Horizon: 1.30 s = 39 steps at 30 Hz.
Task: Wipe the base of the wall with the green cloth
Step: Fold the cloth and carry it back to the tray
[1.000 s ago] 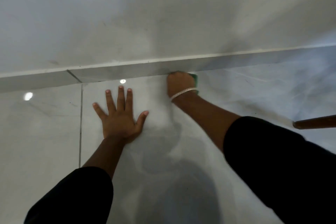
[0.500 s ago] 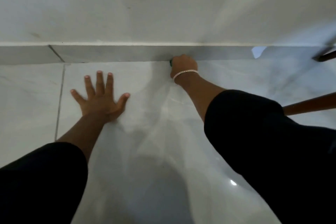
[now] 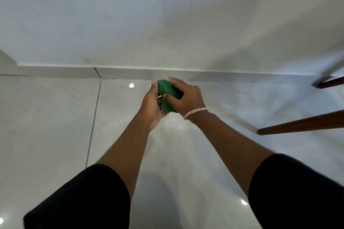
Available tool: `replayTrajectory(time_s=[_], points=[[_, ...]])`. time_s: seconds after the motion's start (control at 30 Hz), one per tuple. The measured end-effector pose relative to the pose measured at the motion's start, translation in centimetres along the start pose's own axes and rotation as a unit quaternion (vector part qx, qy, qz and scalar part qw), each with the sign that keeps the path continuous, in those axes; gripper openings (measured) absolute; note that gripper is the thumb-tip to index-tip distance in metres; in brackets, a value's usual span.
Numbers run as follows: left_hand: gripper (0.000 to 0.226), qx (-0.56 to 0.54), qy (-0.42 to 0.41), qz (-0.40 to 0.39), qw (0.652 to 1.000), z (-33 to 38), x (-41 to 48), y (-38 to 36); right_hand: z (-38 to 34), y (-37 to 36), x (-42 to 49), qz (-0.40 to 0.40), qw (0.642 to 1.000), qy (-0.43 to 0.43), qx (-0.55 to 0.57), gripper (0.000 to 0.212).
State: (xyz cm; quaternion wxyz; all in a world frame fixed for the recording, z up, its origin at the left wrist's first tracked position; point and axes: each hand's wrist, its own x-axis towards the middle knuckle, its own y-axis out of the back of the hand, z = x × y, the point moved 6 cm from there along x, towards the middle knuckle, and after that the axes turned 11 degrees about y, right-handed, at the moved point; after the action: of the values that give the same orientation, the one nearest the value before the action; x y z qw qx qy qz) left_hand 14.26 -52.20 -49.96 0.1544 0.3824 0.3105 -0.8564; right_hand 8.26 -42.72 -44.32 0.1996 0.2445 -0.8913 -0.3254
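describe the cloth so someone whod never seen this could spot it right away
Start at the grey skirting strip where the pale wall meets the glossy tiled floor. Just in front of it, mid-frame, the left hand and right hand meet around a bunched green cloth. It is the only vivid colour among whites, greys and brown furniture legs.

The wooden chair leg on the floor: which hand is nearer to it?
Right. The right hand is closer to the chair leg; the left hand lies beyond the green cloth.

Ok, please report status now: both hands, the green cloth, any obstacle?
Left hand and right hand both shut on green cloth, off the floor. Skirting untouched. Chair leg at right.
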Motion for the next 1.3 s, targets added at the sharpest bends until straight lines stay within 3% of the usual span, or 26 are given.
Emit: replayTrajectory(time_s=[0.1, 0.23, 0.33, 0.4, 0.5, 0.63, 0.77, 0.9, 1.07, 1.3], points=[[0.045, -0.022, -0.004, 0.019, 1.0, 2.6, -7.2, -2.8, -6.0, 5.7, -2.0, 0.018, 0.983, -0.094, 0.156, 0.056], [0.035, 0.0, 0.004, 0.03, 1.0, 6.7, -18.4, -8.5, -14.0, 15.7, -3.7, 0.088, 0.945, -0.189, 0.25, 0.054], [0.035, 0.038, 0.025, 0.002, 0.999, 10.1, -27.6, -14.9, -18.2, 25.3, -5.4, 0.182, 0.878, -0.303, 0.322, 0.056], [0.033, 0.063, 0.046, -0.024, 0.997, 12.5, -33.5, -19.3, -21.2, 31.5, -7.3, 0.18, 0.82, -0.377, 0.392, 0.056], [0.027, 0.13, 0.075, -0.07, 0.986, 14.6, -39.9, -25.6, -25.4, 39.2, -9.4, 0.114, 0.79, -0.413, 0.438, 0.043], [0.018, 0.213, 0.09, -0.106, 0.967, 15.2, -45.8, -34.5, -28.9, 49.7, -11.4, 0.107, 0.79, -0.411, 0.443, 0.033], [0.014, 0.279, 0.071, -0.089, 0.953, 13.6, -46.0, -43.6, -26.5, 58.7, -14.0, 0.138, 0.812, -0.403, 0.398, 0.03], [0.023, 0.361, 0.035, -0.064, 0.93, 11.0, -42.6, -52.5, -19.1, 65.9, -17.1, 0.175, 0.817, -0.433, 0.338, 0.029], [0.02, 0.414, 0.038, -0.023, 0.909, 5.5, -34.3, -61.4, -7.2, 71.5, -18.9, 0.16, 0.826, -0.468, 0.27, 0.025], [0.066, 0.363, 0.063, 0.089, 0.925, -0.7, -24.3, -65.4, 4.4, 73.7, -17.8, 0.101, 0.866, -0.478, 0.104, 0.024]])
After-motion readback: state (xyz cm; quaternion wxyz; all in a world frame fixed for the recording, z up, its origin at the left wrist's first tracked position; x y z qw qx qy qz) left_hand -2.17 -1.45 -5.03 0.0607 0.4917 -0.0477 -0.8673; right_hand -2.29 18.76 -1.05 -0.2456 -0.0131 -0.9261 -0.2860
